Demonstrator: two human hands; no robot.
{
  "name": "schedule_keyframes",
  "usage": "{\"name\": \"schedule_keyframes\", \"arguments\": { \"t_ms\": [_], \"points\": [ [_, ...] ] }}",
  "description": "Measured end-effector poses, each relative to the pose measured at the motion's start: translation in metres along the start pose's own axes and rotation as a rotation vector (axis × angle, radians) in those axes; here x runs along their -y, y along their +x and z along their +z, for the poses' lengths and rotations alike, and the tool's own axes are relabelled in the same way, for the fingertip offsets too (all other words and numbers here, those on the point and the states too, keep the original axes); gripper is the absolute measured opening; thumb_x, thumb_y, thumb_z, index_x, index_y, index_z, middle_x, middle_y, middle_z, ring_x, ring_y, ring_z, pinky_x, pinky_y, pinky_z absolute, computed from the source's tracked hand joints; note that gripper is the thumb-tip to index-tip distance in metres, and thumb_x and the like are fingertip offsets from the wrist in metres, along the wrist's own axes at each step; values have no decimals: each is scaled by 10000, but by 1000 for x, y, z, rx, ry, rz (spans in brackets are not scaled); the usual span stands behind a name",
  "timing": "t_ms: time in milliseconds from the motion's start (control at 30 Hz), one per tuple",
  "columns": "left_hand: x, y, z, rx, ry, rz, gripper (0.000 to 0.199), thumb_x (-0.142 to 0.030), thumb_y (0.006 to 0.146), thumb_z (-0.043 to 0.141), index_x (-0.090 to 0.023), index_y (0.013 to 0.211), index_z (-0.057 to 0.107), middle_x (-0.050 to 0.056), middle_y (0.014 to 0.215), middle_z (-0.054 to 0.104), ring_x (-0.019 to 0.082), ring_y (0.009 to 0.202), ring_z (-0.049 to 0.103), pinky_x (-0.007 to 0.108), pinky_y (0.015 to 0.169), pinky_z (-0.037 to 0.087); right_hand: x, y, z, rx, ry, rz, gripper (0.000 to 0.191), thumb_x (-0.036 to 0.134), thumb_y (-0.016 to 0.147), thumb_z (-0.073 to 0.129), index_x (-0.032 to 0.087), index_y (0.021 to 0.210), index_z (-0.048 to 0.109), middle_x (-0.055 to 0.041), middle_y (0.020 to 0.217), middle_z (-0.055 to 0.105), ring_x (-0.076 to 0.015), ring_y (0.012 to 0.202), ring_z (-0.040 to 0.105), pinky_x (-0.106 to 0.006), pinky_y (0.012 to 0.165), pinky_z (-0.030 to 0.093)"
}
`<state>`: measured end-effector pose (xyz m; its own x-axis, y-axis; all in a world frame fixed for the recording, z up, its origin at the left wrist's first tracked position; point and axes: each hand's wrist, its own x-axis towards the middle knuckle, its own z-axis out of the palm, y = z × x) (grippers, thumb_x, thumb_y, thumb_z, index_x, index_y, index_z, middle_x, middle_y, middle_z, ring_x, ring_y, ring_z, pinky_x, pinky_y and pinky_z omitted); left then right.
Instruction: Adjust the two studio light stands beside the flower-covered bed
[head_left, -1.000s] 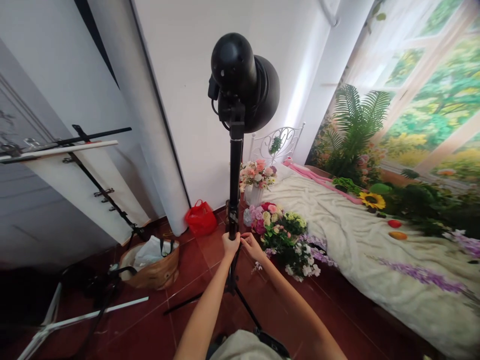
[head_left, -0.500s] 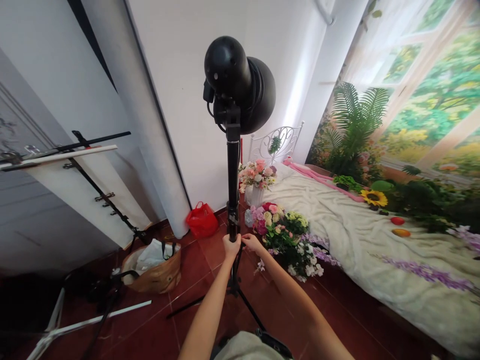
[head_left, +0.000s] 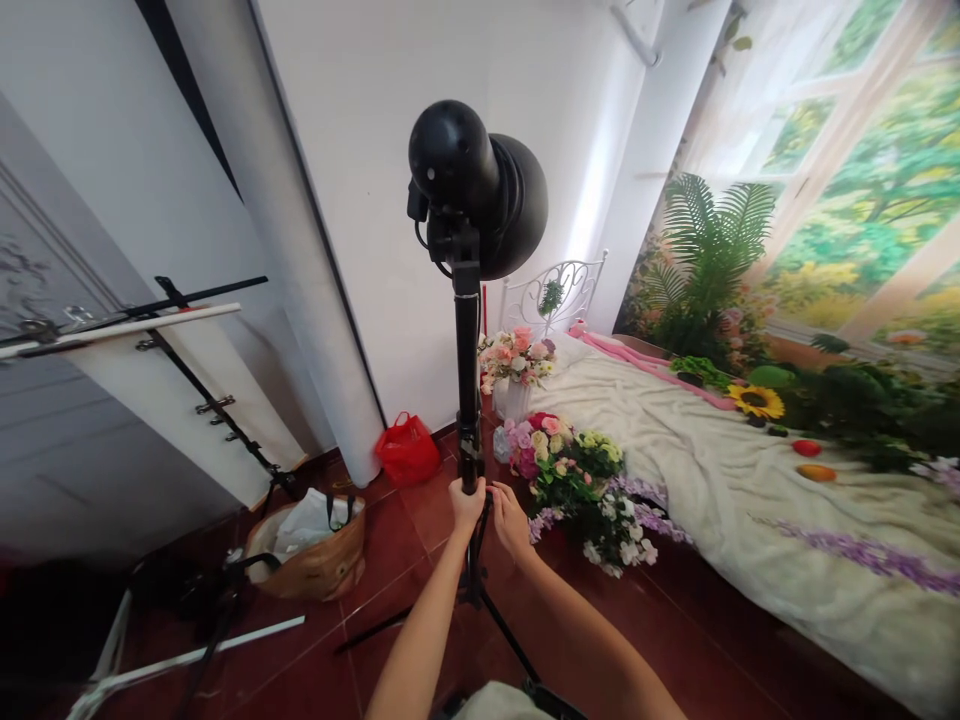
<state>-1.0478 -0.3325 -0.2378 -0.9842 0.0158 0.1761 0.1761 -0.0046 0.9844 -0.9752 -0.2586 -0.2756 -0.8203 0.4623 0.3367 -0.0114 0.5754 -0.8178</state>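
A black studio light (head_left: 457, 180) sits on top of an upright black light stand (head_left: 466, 370) directly before me. My left hand (head_left: 466, 505) is wrapped round the stand's pole, below a clamp collar. Just right of the pole, my right hand (head_left: 510, 515) has its thumb and fingertips at a small dark knob (head_left: 490, 494) on the stand. The fingers partly cover this knob. Below my hands the stand's legs spread over the red tiled floor.
Artificial flowers (head_left: 570, 460) and a bed (head_left: 750, 510) with a cream blanket lie to the right. At left are a red bag (head_left: 407, 450), a tan bag (head_left: 322, 555), a white board on a stand (head_left: 187, 400) and a white bar (head_left: 210, 645) on the floor.
My right hand has turned at the knob, its fingers now pointing more upward. My left hand keeps its hold on the pole. The view has tilted slightly, so the light appears lower.
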Motion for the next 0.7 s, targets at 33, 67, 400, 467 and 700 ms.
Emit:
{"name": "schedule_keyframes", "arguments": {
  "t_ms": [33,67,400,467,700],
  "points": [
    [0,0,0,-6,-5,-7,246,-319,582,614,-150,450,492,-20,439,450,83,418,401,199,422,307,0,-1,2,-14,-10,-5,428,376,935,223,243,1093,599,-42,1215,531,-157,1082,530,-300,960,398],
    [-1,0,0,-10,-7,-10,245,-318,576,618,-150,447,495,-19,438,454,85,419,407,200,423,310,-1,-1,4,-22,-18,-10,434,374,934,221,242,1093,603,-39,1223,533,-159,1101,522,-306,978,387],
    [-1,-1,-1,-3,26,25,260,-305,608,607,-149,444,479,-15,449,465,81,428,416,192,425,319,-14,19,15,6,-107,-94,483,304,943,170,184,955,637,-88,1156,592,-164,1073,547,-306,964,400],
    [-1,-1,-1,-5,27,19,258,-307,608,605,-148,447,482,-13,448,468,83,426,417,193,423,316,-16,22,15,53,-198,-100,494,263,944,153,172,907,637,-115,1054,634,-180,1002,583,-316,911,427],
    [1,0,-3,4,50,28,255,-294,617,594,-146,446,476,-13,448,453,77,429,400,193,423,303,2,40,0,376,-577,53,283,166,903,340,119,945,615,-179,844,655,-263,859,626,-389,755,462]
  ]
}}
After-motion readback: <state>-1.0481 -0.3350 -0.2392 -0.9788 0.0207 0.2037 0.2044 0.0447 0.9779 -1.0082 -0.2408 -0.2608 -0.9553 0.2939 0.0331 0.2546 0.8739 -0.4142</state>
